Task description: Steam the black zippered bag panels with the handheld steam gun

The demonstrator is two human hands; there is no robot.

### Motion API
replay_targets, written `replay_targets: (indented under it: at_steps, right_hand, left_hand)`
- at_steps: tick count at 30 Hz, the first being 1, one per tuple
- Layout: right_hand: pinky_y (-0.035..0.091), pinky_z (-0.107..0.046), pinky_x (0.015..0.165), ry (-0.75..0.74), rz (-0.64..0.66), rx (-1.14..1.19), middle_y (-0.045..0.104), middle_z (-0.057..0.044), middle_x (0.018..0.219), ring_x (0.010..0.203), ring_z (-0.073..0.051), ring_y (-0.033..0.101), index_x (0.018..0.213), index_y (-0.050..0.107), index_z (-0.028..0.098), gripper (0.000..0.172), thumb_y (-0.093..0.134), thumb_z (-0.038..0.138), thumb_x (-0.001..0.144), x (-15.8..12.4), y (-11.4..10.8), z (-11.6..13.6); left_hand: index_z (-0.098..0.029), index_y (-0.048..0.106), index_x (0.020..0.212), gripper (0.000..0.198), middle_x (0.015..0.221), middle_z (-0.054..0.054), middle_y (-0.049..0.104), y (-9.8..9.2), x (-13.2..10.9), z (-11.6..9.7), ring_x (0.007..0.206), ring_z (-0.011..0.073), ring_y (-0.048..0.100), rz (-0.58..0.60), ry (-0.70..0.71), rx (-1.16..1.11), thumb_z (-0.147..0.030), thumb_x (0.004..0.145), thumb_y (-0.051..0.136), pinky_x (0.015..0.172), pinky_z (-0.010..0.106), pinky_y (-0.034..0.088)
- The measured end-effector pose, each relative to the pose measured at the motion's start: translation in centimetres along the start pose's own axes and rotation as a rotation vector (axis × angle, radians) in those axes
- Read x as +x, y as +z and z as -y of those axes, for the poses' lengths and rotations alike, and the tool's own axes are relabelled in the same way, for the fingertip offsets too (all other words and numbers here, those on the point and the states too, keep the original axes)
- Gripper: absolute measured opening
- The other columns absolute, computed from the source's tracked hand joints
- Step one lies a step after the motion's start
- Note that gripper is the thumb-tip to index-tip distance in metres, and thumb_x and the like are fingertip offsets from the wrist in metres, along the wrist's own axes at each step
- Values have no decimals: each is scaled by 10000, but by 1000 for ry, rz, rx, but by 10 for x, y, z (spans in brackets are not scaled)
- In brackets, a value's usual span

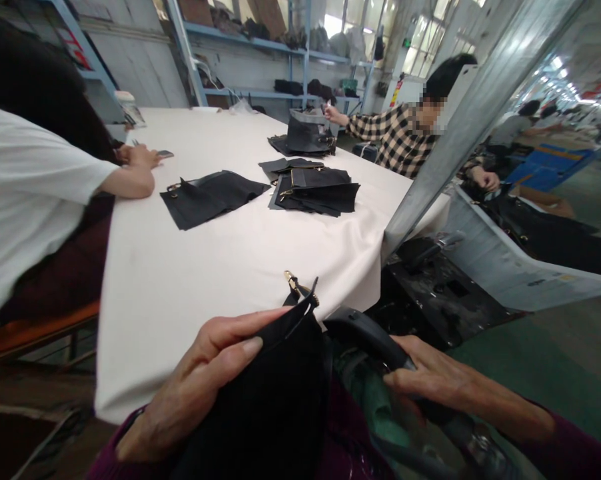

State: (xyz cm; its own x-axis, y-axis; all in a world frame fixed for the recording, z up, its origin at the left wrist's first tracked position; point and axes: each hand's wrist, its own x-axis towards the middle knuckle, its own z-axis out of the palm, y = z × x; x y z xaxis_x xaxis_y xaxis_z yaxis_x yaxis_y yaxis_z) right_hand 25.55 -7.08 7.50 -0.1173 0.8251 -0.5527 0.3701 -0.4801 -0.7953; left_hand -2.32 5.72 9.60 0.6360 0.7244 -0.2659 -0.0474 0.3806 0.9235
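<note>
My left hand [208, 363] is closed on a black fabric piece [275, 393], thumb on top and fingers behind. Gold-coloured zipper hardware [291, 283] sticks up at the piece's far end, over the table's edge. My right hand [420, 373] wraps round a black curved tool [368, 333] with a rounded, hose-like body. Its tip comes close to the right side of the fabric; whether they touch I cannot tell. Which kind of tool it is does not show clearly. The lower part of the fabric runs down out of view towards my lap.
On the white-covered table [195, 267] lie black fabric pieces [215, 197] and a stack with gold zippers [320, 190]. A metal post [460, 127] slants up at right. Beyond it stands a white bin [505, 247]. One person [35, 193] sits left, another [395, 140] across.
</note>
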Motion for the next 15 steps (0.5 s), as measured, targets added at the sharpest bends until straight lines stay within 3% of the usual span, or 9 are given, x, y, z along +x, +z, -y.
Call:
replay_targets:
  at_steps: [5, 10, 15]
  right_hand:
    - [411, -190, 448, -26, -51, -2, 544, 30, 528, 456, -106, 510, 791, 501, 156, 120, 507, 274, 812, 4, -8, 5]
    - [393, -182, 434, 1, -46, 4, 551, 24, 540, 459, -103, 507, 829, 519, 149, 129, 504, 277, 826, -5, -9, 9]
    - [403, -184, 444, 99, -40, -31, 561, 26, 547, 478, -118, 538, 847, 543, 162, 132, 519, 284, 803, -16, -2, 8]
  left_hand:
    - [-253, 754, 935, 267, 1044, -3, 731, 8, -1, -5, 923, 236, 667, -147, 3, -101, -320, 682, 698, 731, 196, 524]
    - [-279, 759, 905, 253, 1013, -37, 740, 7, 2, -4, 875, 199, 680, -96, -26, -194, -335, 659, 734, 717, 164, 519]
    - [-254, 727, 1015, 318, 1052, 10, 729, -3, 5, 2, 935, 232, 663, -23, -30, -182, -319, 705, 697, 748, 195, 519]
